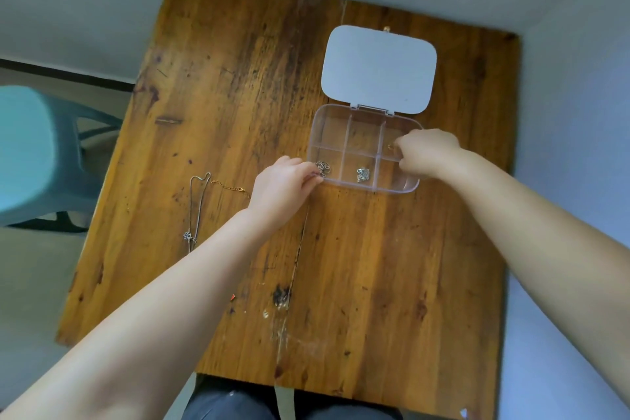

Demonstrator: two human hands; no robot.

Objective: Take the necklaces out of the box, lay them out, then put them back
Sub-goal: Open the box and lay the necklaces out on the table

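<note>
Head view: left hand (284,186) pinches a silver necklace (322,168) in the clear box (402,188); right hand (428,153) pinches a gold chain (390,147).

Near half of table (358,283) bare; silver necklace (196,208) at left edge; open lid (378,70) blocks far side

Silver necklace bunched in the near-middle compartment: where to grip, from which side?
Pinch the top of the bunched silver necklace with two fingertips, coming straight down. The clear box has divider walls on every side, so only the open top gives access; the heap offers no loose end.
</note>
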